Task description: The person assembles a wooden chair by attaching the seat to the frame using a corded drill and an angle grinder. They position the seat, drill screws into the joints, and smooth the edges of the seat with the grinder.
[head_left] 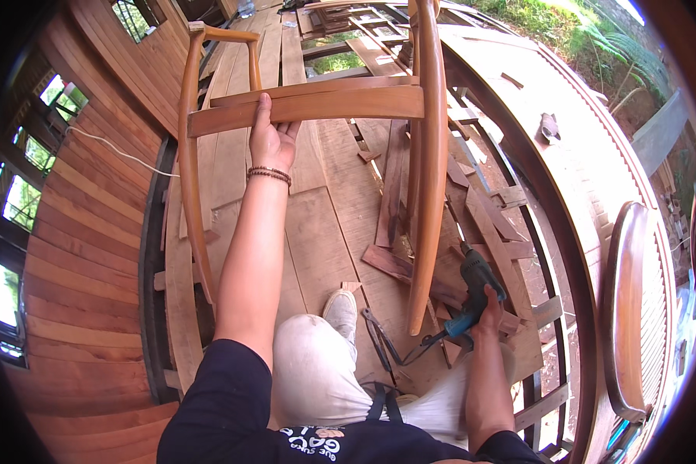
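Note:
My left hand grips the wide cross rail of a wooden chair frame, thumb on top and fingers under the board. The frame has two long curved legs, one on the left and one on the right. My right hand is low at my right side, shut on the handle of a corded electric drill with a dark green body and blue grip. The drill points away from me, close to the lower end of the right curved leg. Its black cord trails across the floor.
Plank floor with loose offcuts scattered near the drill. A wooden wall with windows runs on the left. A curved wooden railing closes the right side, with a rounded wooden panel beyond. My shoe rests by the frame.

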`<action>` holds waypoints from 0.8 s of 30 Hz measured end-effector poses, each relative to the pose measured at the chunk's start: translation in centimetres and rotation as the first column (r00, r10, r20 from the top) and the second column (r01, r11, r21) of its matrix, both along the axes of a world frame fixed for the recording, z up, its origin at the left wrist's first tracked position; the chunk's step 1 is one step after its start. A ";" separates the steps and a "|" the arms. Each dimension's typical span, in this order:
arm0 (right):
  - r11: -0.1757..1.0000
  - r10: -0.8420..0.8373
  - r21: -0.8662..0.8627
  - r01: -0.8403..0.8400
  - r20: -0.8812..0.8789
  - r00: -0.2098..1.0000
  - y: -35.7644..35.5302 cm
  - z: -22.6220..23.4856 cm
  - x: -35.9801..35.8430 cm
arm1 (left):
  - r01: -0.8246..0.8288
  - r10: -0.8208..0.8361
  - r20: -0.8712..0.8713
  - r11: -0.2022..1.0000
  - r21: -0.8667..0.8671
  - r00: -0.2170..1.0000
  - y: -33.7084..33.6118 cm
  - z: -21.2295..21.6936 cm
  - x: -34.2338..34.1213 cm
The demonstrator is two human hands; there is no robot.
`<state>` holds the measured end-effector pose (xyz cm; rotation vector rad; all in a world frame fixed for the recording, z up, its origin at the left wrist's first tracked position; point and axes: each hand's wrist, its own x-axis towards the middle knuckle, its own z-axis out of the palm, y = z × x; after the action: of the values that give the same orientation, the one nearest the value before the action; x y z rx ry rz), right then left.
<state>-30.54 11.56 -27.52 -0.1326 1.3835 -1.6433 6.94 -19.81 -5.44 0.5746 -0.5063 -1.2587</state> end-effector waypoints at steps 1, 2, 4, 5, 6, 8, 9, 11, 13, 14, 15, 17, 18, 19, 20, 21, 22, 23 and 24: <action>1.000 0.008 -0.007 -0.008 -0.002 1.000 0.0 0.2 0.2 | 0.009 -0.009 -0.011 1.000 0.003 1.000 -0.6 0.1 0.0; 1.000 0.003 0.001 -0.003 -0.002 1.000 0.0 -0.1 0.3 | 0.007 -0.007 0.001 1.000 0.005 1.000 -1.2 0.2 0.0; 1.000 -0.007 0.014 0.007 -0.011 1.000 0.1 -0.4 0.1 | 0.006 -0.006 0.014 1.000 0.004 1.000 -2.4 0.3 -0.3; 1.000 -0.009 0.009 0.009 -0.017 1.000 0.3 -0.5 0.1 | 0.003 -0.003 0.011 1.000 0.011 1.000 -3.0 0.5 -0.4; 1.000 -0.010 0.008 0.010 -0.021 1.000 0.4 -0.3 0.3 | 0.000 0.000 0.011 1.000 0.021 1.000 -3.6 0.5 -0.3; 1.000 -0.016 0.012 0.016 -0.024 1.000 0.5 0.3 0.8 | -0.009 0.008 0.016 1.000 0.027 1.000 -4.4 0.4 -0.1; 0.999 -0.025 0.020 0.025 -0.024 0.999 0.6 1.1 1.1 | -0.009 0.008 0.023 1.000 0.023 1.000 -4.6 0.2 0.0; 0.999 -0.019 0.033 0.020 -0.025 1.000 0.8 1.1 1.2 | -0.001 0.001 0.019 1.000 0.016 1.000 -5.0 0.1 0.3; 0.999 0.009 0.040 -0.007 -0.032 0.999 1.0 0.6 0.7 | 0.003 -0.004 0.021 1.000 0.017 1.000 -5.0 0.0 0.0; 0.999 -0.015 0.040 0.016 -0.035 0.999 1.2 0.3 0.6 | 0.004 -0.005 0.022 1.000 0.017 1.000 -4.9 -0.1 -0.1; 0.999 -0.031 0.036 0.032 -0.037 0.999 1.1 0.4 0.7 | 0.004 -0.005 0.032 1.000 0.017 0.999 -4.9 0.0 0.0; 0.999 -0.039 0.028 0.040 -0.035 0.999 1.0 0.6 0.8 | 0.002 -0.003 0.050 1.000 0.016 0.999 -5.0 -0.1 0.0; 0.999 -0.031 0.026 0.032 -0.031 0.999 1.1 0.8 0.8 | 0.003 -0.003 0.050 1.000 0.012 0.999 -5.0 -0.2 0.1; 0.999 -0.024 0.024 0.025 -0.028 0.999 1.2 0.8 0.8 | 0.004 -0.004 0.050 1.000 0.008 0.999 -5.0 -0.2 0.1; 1.000 -0.010 0.018 0.010 -0.027 1.000 1.1 0.8 0.8 | 0.005 -0.005 0.050 1.000 0.004 0.999 -5.0 -0.2 0.2; 1.000 0.001 0.012 -0.001 -0.026 1.000 1.1 0.7 0.7 | 0.008 -0.008 0.054 1.000 0.004 0.999 -5.0 -0.3 0.2; 1.000 0.012 0.005 -0.012 -0.026 1.000 1.2 0.7 0.5 | 0.011 -0.012 0.058 1.000 0.004 0.998 -4.9 -0.2 0.2; 1.000 0.010 -0.005 -0.010 -0.008 1.000 1.4 0.5 0.4 | 0.015 -0.015 0.061 1.000 0.004 0.998 -4.9 -0.2 0.2; 1.000 0.011 -0.018 -0.010 0.012 1.000 1.6 0.5 0.4 | 0.016 -0.017 0.064 1.000 0.007 0.998 -4.9 -0.3 0.3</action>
<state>-30.16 13.14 -26.99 -0.1397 1.3575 -1.6454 7.22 -24.69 -5.70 0.6192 -0.5614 -1.2611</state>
